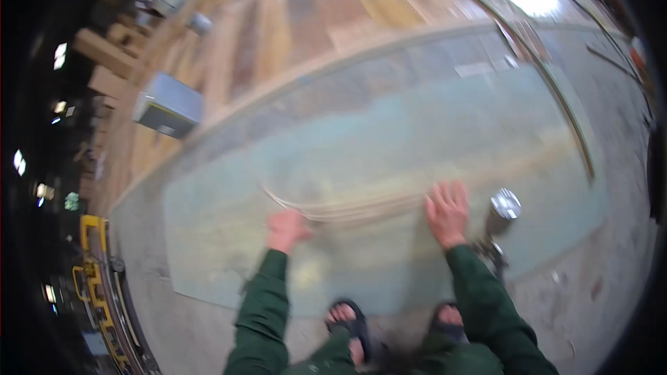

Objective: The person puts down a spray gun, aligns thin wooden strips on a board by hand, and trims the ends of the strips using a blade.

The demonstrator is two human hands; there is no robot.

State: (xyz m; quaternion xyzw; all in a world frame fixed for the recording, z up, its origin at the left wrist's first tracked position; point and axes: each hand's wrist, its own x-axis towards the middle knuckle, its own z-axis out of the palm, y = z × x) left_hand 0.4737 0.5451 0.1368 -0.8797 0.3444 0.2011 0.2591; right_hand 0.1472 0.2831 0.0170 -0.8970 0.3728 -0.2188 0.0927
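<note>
Here, left hand (287, 230) pinching pale strips (365, 209), right hand (448, 214) spread beside them, far edge of green mat (417, 142) well beyond.

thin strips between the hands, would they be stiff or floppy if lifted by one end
The thin strips would probably flex rather than stay rigid: they look slender for their length and bow gently. They are likely light, being so narrow. They might also spread apart, as they look like separate strands, though blur makes that uncertain.
</note>
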